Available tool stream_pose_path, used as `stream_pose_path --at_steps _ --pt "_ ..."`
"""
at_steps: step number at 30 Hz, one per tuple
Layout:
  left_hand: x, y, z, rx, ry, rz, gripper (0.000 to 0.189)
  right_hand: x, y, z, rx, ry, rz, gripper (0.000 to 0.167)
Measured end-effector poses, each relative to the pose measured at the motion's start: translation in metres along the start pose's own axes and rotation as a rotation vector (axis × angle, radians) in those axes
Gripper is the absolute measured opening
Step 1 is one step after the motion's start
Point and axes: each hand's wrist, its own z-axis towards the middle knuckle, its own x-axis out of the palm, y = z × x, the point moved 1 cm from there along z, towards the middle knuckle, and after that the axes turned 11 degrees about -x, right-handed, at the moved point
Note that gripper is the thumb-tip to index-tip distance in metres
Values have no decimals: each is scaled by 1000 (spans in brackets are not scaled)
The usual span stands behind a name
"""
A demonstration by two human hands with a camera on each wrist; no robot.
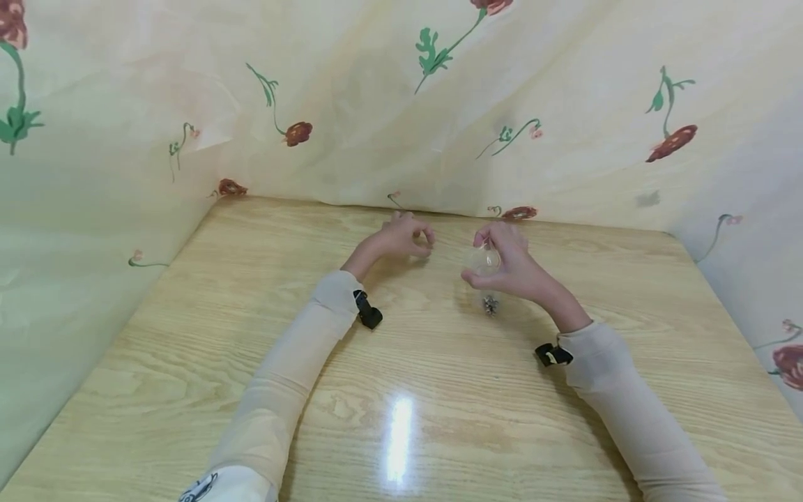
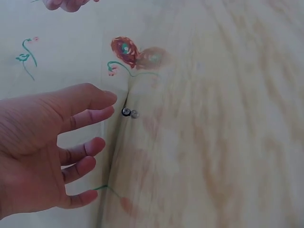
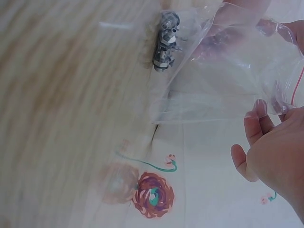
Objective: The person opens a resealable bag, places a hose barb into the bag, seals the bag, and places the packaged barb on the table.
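Observation:
My right hand [image 1: 511, 261] grips the mouth of a clear plastic bag [image 1: 485, 259], which hangs over the table with its opening spread round. Several small silvery metal pieces [image 3: 166, 42] lie bunched at the bottom of the bag; they look like screws or bolts. A red line runs near the bag's mouth in the right wrist view. My left hand [image 1: 404, 237] hovers near the back edge, its fingers [image 2: 92, 147] loosely bent and holding nothing visible. Just beyond its fingertips, a small round silver-and-black metal piece [image 2: 126, 111] sits on the table; the hand hides it in the head view.
The glossy wood-grain table [image 1: 401, 362] reflects a bright strip of light. A flower-printed cloth [image 1: 364, 104] hangs behind it and along both sides. Black camera mounts [image 1: 369, 312] sit at the cuffs of both light sleeves.

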Motion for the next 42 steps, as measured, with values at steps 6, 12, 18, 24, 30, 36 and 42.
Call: stream_pose_path --at_steps 6,12,18,24,30,36,42 --pt "1 -5 1 5 8 45 21 -3 2 1 13 18 2 51" --pt "1 -6 4 1 32 113 19 -4 2 2 27 27 5 52" --pt "1 -8 4 -12 58 121 19 -5 3 3 22 27 -3 51" --pt "0 -9 4 -20 82 115 17 -5 3 2 10 21 -9 49" --pt "0 -8 5 -20 71 136 16 -5 2 2 12 25 1 50" --pt "0 -7 5 -10 71 129 14 -5 1 2 11 27 -3 50" --pt "-1 -7 4 -8 77 128 12 -5 2 2 7 25 -5 51"
